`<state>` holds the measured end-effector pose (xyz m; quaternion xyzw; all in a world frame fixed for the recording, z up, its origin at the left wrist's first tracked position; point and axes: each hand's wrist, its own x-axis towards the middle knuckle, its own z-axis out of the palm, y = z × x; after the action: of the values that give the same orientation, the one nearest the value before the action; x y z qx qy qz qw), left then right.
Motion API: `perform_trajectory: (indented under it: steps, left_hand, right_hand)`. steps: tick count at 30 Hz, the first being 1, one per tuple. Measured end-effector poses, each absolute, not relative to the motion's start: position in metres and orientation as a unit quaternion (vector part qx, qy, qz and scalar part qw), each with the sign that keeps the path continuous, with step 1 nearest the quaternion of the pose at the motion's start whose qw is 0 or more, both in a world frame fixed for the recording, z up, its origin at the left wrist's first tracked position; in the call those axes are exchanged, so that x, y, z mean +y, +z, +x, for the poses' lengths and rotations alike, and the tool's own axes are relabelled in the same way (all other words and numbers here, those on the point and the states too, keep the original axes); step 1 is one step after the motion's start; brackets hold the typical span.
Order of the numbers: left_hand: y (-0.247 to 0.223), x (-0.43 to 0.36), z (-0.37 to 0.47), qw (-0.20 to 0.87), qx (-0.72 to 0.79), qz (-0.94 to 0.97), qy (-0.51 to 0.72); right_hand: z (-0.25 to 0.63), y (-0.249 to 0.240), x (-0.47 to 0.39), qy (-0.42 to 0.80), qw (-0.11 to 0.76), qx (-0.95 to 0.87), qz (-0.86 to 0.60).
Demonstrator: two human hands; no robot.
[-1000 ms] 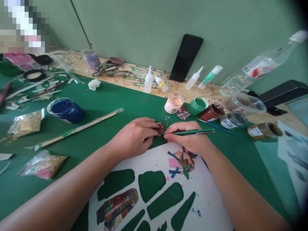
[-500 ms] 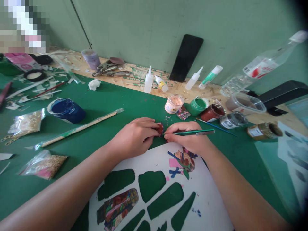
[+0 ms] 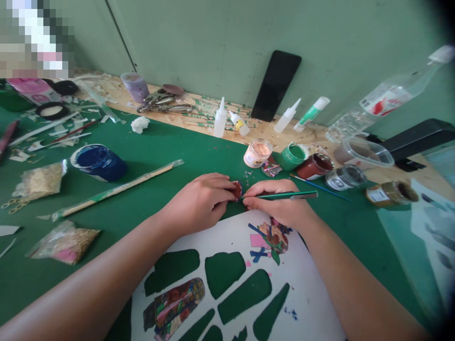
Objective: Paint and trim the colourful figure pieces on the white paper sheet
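Observation:
My left hand pinches a small reddish-brown piece against the green mat. My right hand is closed around a green pen-like tool, whose tip meets the edge of that piece. Below both hands lies a white sheet with several cut-out shapes through which green shows. A patterned, multicoloured strip fills one opening at the sheet's lower left. Colourful scraps are heaped on the sheet just under my right hand.
Open paint jars, among them a green one, stand beyond my right hand. A blue jar, a wrapped stick and bead bags lie left. Glue bottles, a phone and a plastic bottle stand along the wall.

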<state>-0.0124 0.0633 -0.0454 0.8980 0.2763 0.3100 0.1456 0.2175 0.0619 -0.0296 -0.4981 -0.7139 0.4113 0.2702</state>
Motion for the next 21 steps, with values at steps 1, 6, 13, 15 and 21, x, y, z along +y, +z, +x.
perform_trajectory:
  steps: [1,6,13,15,21]
  left_hand:
    - [-0.0456,0.0634,-0.0125,0.145,0.276,0.898,0.311]
    - [-0.0462,0.0636,-0.0129,0.147,0.279,0.897,0.309]
    - [-0.0457,0.0637,-0.0126,0.143,0.275,0.898,0.313]
    - [-0.0459,0.0637,-0.0126,0.142,0.274,0.898,0.314]
    - [-0.046,0.0633,-0.0127,0.137,0.279,0.898,0.312]
  right_hand:
    - [0.2174,-0.0295,0.0618,0.408,0.27,-0.716,-0.497]
    - [0.2183,-0.0296,0.0627,0.398,0.266,-0.727,-0.492]
    - [0.2179,-0.0276,0.0634,0.405,0.256,-0.723,-0.497]
    - [0.218,-0.0275,0.063,0.405,0.257,-0.722,-0.498]
    - [0.2199,-0.0295,0.0624,0.409,0.26,-0.714,-0.506]
